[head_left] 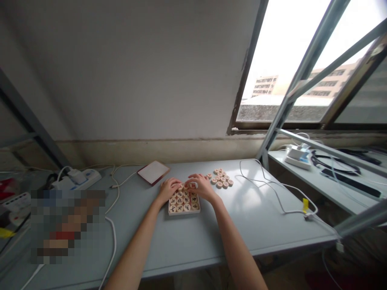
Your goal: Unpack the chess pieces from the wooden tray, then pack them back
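A shallow white box (184,212) stands on the table, holding rows of round wooden Chinese chess pieces (186,199); most characters near the front look black. My left hand (168,190) is closed around the box's back left corner, its fingertips by the back row. From the right, my right hand (201,187) reaches over the back right of the box, thumb and fingers curled about a chess piece with a red character (192,185). Just right of that hand lies a loose group of chess pieces (222,179) on the tabletop.
A flat white panel with a dark red edge (153,172) lies behind the box to the left. White cables (114,233) run along the left side, near power strips (87,176). Another white cable (284,211) loops over the right side. Metal frame posts (279,112) rise beside the window.
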